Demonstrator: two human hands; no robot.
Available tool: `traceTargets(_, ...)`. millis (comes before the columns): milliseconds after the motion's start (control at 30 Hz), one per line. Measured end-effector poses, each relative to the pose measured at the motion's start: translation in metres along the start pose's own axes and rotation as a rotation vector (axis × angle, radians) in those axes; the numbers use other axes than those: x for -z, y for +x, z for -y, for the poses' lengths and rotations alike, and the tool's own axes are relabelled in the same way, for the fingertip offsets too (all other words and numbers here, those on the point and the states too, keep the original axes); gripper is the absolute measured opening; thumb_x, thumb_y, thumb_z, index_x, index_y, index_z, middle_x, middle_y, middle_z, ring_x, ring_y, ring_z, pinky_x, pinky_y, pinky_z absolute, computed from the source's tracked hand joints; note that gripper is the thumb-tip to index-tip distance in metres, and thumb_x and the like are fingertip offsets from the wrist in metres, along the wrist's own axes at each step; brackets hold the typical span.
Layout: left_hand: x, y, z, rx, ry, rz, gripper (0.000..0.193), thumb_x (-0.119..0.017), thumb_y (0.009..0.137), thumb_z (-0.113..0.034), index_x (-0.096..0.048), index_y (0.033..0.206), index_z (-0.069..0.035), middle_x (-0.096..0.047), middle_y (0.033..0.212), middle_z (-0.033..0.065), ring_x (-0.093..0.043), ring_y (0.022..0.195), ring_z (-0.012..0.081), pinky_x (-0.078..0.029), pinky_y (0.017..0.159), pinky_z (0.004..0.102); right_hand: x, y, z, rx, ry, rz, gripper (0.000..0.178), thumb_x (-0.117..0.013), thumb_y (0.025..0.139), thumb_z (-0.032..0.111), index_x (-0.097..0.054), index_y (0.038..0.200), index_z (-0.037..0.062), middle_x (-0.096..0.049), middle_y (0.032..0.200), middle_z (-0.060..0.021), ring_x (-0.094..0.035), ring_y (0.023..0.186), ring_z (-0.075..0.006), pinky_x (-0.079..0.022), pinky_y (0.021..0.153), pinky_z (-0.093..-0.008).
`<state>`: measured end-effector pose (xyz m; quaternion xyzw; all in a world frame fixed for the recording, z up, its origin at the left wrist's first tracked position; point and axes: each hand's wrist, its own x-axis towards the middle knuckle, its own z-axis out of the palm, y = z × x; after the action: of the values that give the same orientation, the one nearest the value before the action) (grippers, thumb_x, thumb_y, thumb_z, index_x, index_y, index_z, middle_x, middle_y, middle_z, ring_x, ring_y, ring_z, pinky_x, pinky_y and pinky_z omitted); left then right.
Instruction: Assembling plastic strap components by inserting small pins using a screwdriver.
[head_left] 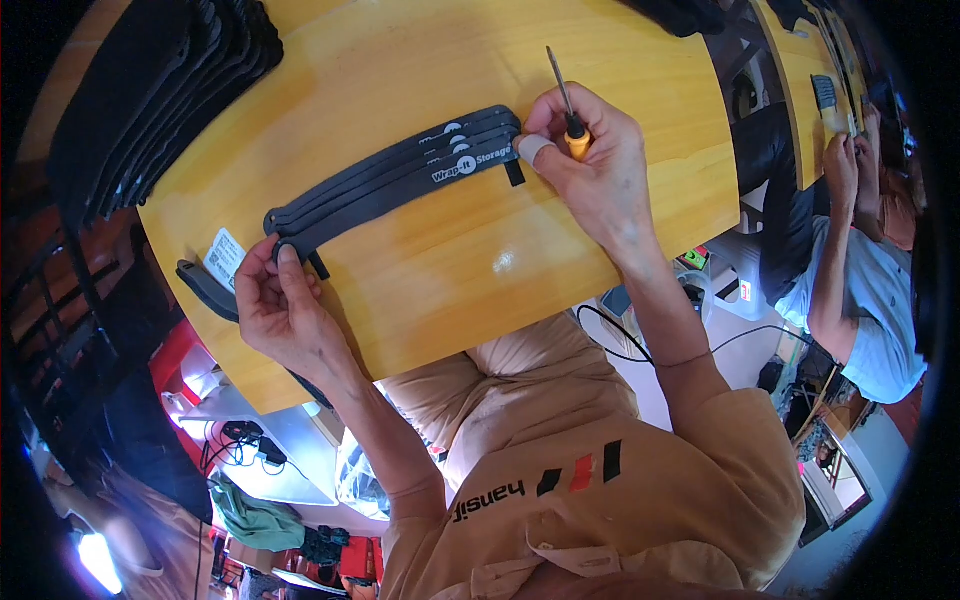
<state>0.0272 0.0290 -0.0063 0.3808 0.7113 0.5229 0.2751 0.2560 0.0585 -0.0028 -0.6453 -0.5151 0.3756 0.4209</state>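
A fanned stack of several black straps point(390, 190) with white printing lies slantwise on the yellow wooden table. My left hand point(290, 305) pinches the straps' rounded left end between thumb and fingers. At their other end, my right hand point(605, 175) presses thumb and forefinger against the edge of the stack; the thumb wears a pale wrap. That same hand holds a screwdriver point(577, 138) with a yellow and black handle, its thin shaft pointing up and away. Short black tabs stick out below both ends of the straps.
A tall pile of black straps point(170, 95) covers the far left corner of the table point(450, 300). A white printed label point(224, 255) and another black strap point(205, 288) lie beside my left hand. To the right, a co-worker in a light blue shirt point(860, 290) works at another table.
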Motion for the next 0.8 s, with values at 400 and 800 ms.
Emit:
traceTargets(400,0.0024,-0.0005,0.0001,0.02,-0.035,0.005,0.009,-0.057,0.081,-0.001,-0.059,0.09,0.0,-0.052,0.069,-0.0015,-0.043,0.055,0.0017,-0.031,0.047,0.0133,0.0013,-0.0014,-0.0004,0.06,-0.03,-0.009,0.006,-0.059,0.069,-0.002,-0.056,0.074,-0.0001,-0.056,0.062,-0.0071,-0.055,0.059,-0.0117,-0.044,0.057,-0.0243)
traceTargets(800,0.0071,0.0022,0.0052,-0.011,-0.05,0.08,0.012,-0.058,0.081,-0.001,-0.058,0.093,0.001,-0.051,0.07,0.0,-0.042,0.055,0.0041,-0.031,0.047,0.0169,-0.0014,-0.0007,-0.0057,0.077,0.082,0.006,0.009,-0.064,0.069,0.002,-0.055,0.073,0.0008,-0.052,0.058,-0.0059,-0.05,0.055,-0.0096,-0.041,0.053,-0.0235)
